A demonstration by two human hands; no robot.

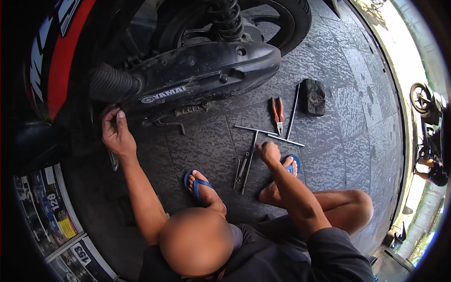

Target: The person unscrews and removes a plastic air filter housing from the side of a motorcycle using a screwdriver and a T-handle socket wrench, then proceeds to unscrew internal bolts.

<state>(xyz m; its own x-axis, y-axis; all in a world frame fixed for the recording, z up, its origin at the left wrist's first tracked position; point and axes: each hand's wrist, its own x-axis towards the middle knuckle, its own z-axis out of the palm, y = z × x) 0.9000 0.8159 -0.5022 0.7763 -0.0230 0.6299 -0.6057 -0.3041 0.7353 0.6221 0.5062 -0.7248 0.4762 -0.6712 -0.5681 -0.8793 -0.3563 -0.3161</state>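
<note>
My left hand is at the underside of a black scooter's engine casing, by the ribbed air duct. Its fingers are curled with the thumb up against them; what they grip is hidden. A shiny metal end shows just below that hand. Closed, my right hand hovers beside a T-handle wrench on the floor; whatever lies inside its fingers cannot be made out. Left of that wrench's shaft lie a combination wrench and a thin bent metal tool.
Beyond them are a second T-handle wrench, orange-handled pliers and a black block. The scooter's rear wheel stands farther back. Boxes stack at lower left. Another motorcycle is far right. My feet wear blue flip-flops.
</note>
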